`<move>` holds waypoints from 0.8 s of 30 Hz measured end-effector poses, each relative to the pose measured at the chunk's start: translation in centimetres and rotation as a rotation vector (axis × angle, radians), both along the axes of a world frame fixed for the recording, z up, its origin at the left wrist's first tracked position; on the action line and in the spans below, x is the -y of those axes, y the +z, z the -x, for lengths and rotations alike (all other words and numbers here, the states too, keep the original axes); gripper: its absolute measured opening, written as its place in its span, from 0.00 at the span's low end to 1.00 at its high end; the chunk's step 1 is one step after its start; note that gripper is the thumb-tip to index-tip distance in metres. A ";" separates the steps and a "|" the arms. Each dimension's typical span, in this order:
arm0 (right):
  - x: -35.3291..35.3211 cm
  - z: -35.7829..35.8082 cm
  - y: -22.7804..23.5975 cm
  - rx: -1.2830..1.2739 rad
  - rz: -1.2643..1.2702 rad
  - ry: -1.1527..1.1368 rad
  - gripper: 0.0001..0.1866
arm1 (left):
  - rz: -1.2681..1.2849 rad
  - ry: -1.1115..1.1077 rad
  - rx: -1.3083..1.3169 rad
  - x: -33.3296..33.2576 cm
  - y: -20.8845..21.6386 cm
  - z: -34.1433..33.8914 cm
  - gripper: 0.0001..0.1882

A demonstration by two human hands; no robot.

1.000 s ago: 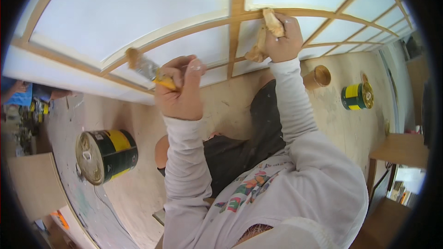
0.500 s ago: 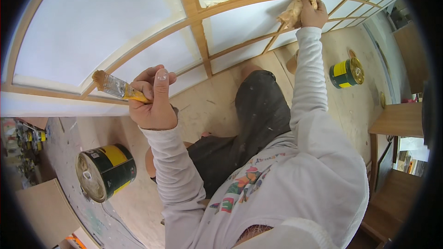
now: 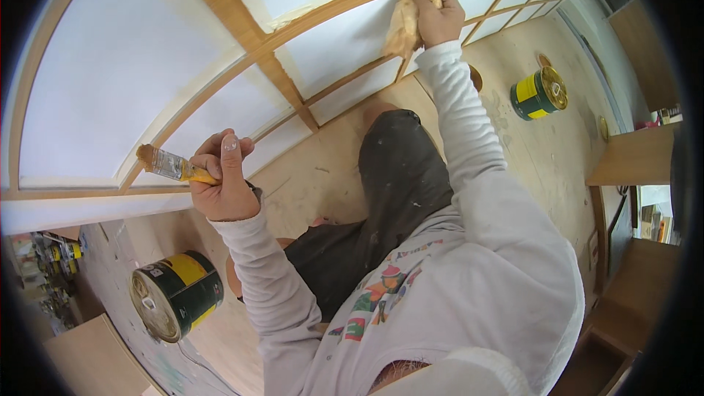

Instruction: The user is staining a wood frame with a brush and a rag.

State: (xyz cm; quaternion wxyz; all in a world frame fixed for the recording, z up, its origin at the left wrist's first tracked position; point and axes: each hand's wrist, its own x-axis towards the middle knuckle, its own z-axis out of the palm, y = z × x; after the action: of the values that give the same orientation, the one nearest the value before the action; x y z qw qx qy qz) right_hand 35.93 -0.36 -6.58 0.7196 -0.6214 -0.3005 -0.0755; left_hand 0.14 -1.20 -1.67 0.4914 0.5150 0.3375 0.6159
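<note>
My left hand [image 3: 226, 180] is closed around the yellow handle of a paintbrush [image 3: 170, 164]. Its brownish bristles point left, close to the lower rail of a wooden lattice frame [image 3: 282, 82]. White panels masked with pale tape along their edges fill the lattice. At the upper right, my right hand [image 3: 440, 18] grips a crumpled, tan-stained rag [image 3: 403, 26]. The rag is pressed against a wooden bar of the lattice, and its loose end hangs over a white panel. My right arm is stretched out far, while my left arm is bent.
A dark green and yellow can [image 3: 176, 295] stands at the lower left, and a similar can [image 3: 540, 93] at the right, both on the plywood floor [image 3: 315, 169]. Wooden shelving [image 3: 634, 158] lines the right edge. Several cans [image 3: 55, 253] cluster at the far left. My bent legs fill the middle.
My right hand with the rag has moved left along the lattice bar in the picture. The whole view has also shifted a little. My left hand still holds the paintbrush.
</note>
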 end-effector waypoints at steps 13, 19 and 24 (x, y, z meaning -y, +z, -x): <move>-0.3 -5.0 0.2 -0.175 -0.261 0.030 0.12 | 0.003 0.030 -0.023 0.0 -0.1 -0.2 0.17; -0.3 -3.2 1.2 -0.214 -0.232 -0.013 0.11 | 0.022 -0.001 -0.041 -0.1 -0.5 -0.9 0.17; -0.7 -0.6 2.2 -0.307 -0.098 -0.149 0.10 | 0.000 -0.002 -0.036 0.0 -0.6 -0.6 0.17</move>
State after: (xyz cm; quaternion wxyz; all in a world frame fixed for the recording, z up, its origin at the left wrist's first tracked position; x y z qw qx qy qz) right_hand 36.57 0.31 -4.40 0.7790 -0.6102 -0.1361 -0.0475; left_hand 0.76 -1.23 -2.23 0.4858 0.5261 0.3458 0.6063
